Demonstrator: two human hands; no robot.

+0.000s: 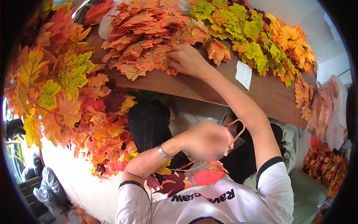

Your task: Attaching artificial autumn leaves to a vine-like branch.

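Note:
My right hand [187,59] reaches far forward onto a pile of orange artificial maple leaves [141,33] on a brown table [209,87]. Its fingertips pinch a leaf at the pile's near edge. My left hand [205,142], with a metal watch on the wrist, is held close to my chest. It is closed around scissors with tan loop handles [237,128]. A twig with red and dark leaves [203,176] lies against my white shirt just below that hand.
Yellow-green and orange leaves [253,41] are heaped along the table's far right, near a white paper note [243,74]. A big branch of mixed autumn leaves [67,97] fills the left. Clear bags of leaves [328,108] stand at the right, and dark bags [46,186] at the lower left.

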